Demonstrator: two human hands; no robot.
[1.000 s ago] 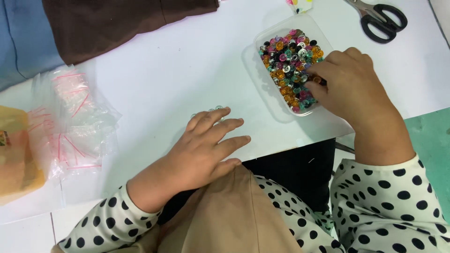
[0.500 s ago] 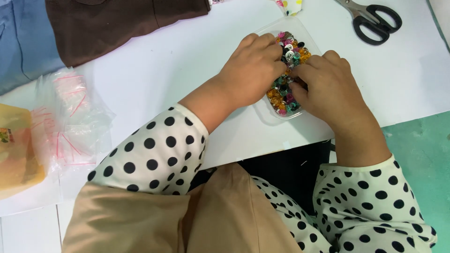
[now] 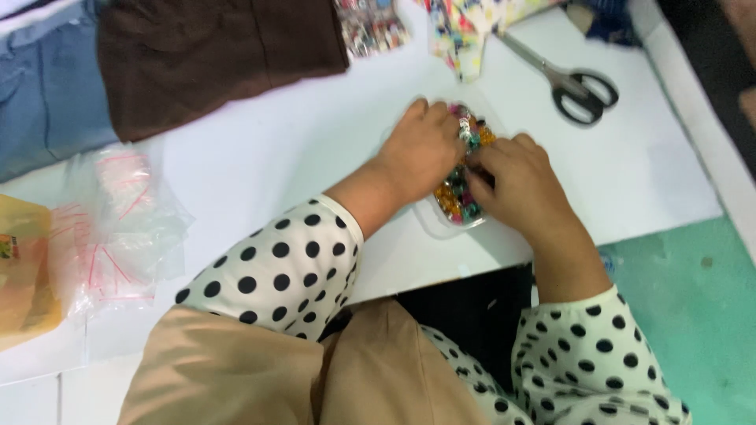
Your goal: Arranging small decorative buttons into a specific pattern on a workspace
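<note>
A: Surface?

B: White table (image 3: 260,157), smooth and flat. Its right edge drops to a green floor (image 3: 693,299). A pale seam crosses the table's near left corner.

A: Where's the tray?

B: Clear tray (image 3: 429,224) of mixed coloured beads (image 3: 457,197), right of centre on the table and near its front edge. Both hands are on it, so most of it is covered.

A: The hands?

B: Left hand (image 3: 421,149) lies over the tray's left side, fingers curled down into the beads. Right hand (image 3: 520,185) is over the right side, fingertips bent in toward the left one. Whether either pinches a bead, I cannot tell; the fingertips are hidden.

A: What else lies about?

B: Scissors (image 3: 571,83) with black handles, up right of the tray, well apart from it. Printed cloth (image 3: 472,24) at the top edge, beside the blades. Brown cloth (image 3: 213,55) top left, blue cloth (image 3: 43,86) beside it. Clear bags (image 3: 118,228) with red strips in a heap at left, and a yellow bag (image 3: 24,275) touching the heap.

A: Sleeves?

B: White with black dots, on both arms.
</note>
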